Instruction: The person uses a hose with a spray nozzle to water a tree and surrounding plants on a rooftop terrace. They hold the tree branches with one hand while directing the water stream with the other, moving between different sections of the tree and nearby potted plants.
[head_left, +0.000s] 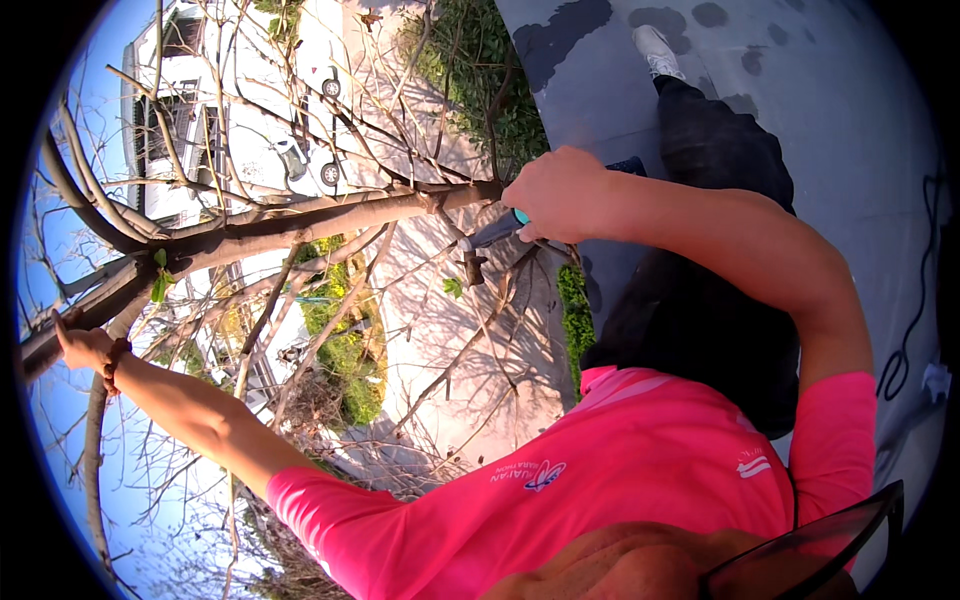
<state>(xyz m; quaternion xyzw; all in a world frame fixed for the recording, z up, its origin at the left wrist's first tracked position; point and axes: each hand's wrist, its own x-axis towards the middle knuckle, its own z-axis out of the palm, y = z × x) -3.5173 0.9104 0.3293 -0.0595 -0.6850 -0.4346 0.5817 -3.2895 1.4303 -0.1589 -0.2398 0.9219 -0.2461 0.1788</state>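
Note:
A thick bare tree branch point(320, 222) runs from the far left to the middle, with thinner twigs forking off it. At its left end my left hand point(82, 342) is closed against the branch, arm stretched out and a beaded bracelet point(115, 366) on the wrist. Near the other end, my right hand point(562, 196) grips a handheld tool point(495, 233) with a dark body and a teal part by the fingers. The tool's dark rear end shows behind the fist. Its tip points down to the left, beside the twigs; I cannot tell its exact kind.
A grey floor point(850, 130) with dark wet patches lies on the right, my shoe point(657, 52) on it. A black cable point(905, 330) curls at its far right. Green hedges point(577, 318) line its edge. Beyond are paving point(450, 350), parked white vehicles and a white building.

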